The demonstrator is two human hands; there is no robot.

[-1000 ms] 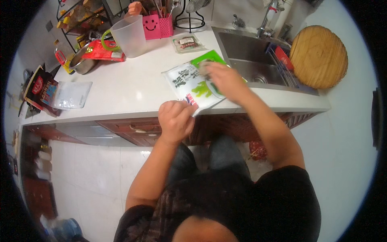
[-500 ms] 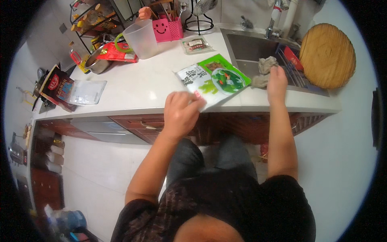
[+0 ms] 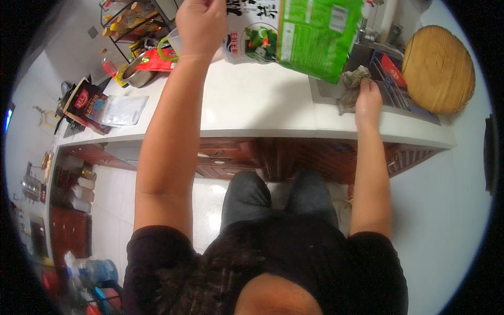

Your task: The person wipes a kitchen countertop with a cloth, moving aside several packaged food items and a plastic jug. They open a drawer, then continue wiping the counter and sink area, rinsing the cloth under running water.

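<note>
Left hand [image 3: 201,27] holds the food packet [image 3: 296,39] by its white side, green side rightward; cropped above, long axis unclear; right hand [image 3: 369,102] clutches a greyish rag [image 3: 350,93]

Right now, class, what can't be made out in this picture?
All in the head view:
Left hand: fingertips, cut off by the top edge.
Green-and-white food packet: upper part, cut off by that edge.
Translucent jug: mostly hidden behind the left hand.
Sink: back left corner, hidden behind the packet.
</note>
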